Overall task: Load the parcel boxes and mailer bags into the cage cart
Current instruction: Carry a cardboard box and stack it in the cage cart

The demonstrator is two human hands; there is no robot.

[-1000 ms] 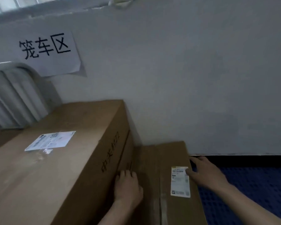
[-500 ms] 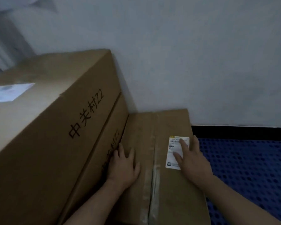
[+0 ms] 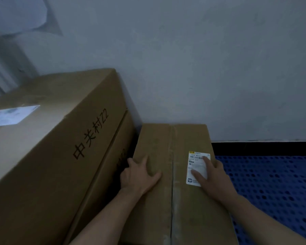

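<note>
Fingers [image 3: 205,160] of both hands are lying nearly straight and spread, pressing flat and clasping nothing. A grey wall [image 3: 201,68] is filling the background. Two big stacked boxes [image 3: 42,147] are standing at the left. The low parcel box [image 3: 159,149] is sitting just beside them on a blue perforated surface [image 3: 272,188]. The left hand [image 3: 140,175] is resting near its left edge, and the right hand [image 3: 215,177] is partly covering its shipping label [image 3: 195,167].

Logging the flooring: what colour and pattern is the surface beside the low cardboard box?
The floor panel is blue, perforated with rows of holes; head view.
</note>
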